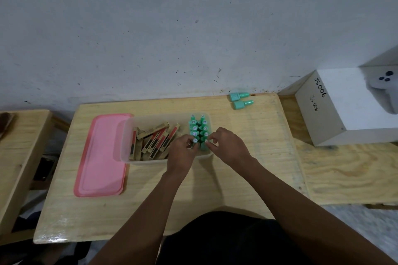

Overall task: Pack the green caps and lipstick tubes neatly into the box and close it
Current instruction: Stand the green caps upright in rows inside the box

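Box [129,135]: clear plastic tub on desk [215,178], pink lid [101,155] off, lying at its left side.
Left hand [183,150]: fingers pinched on nearest cap of left row.
Right hand [226,144]: pinched on nearest cap of right row.
Green caps [199,129]: two upright rows at box's right end, tops up, rows running away from person; two more [240,100] lie on desk near wall, long axes approx. left-right.
Lipstick tubes [155,140]: loose heap in box's left part, long axes mixed, mostly slanted.
Handling: caps look light, rigid, prob. tippy; grip by narrow top. Tubes stiff, slim; take mid-length.
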